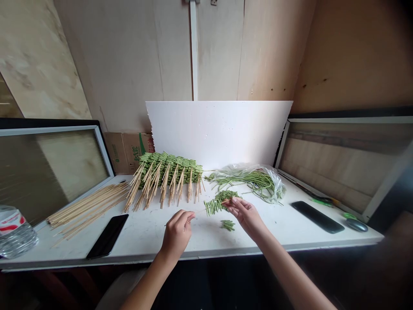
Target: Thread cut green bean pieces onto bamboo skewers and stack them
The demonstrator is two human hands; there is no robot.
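My left hand [178, 230] is closed around the bare end of a thin wooden skewer [200, 211], which points to the right. Cut green bean pieces [213, 207] are threaded side by side along its far part. My right hand [240, 209] pinches at the other end, close to the beans; what exactly lies between its fingertips is too small to make out. Behind that hand is a small pile of cut bean pieces [226, 195]. A few more loose bean pieces [227, 224] lie on the white table nearer to me.
Filled bean skewers [171, 168] are stacked at the back left, beside bare skewers [90, 206]. Long beans [254, 181] lie in a clear plastic bag at the back right. Two phones [108, 236], a water bottle [16, 232], a mouse [356, 224] and scissors [322, 198] are also here.
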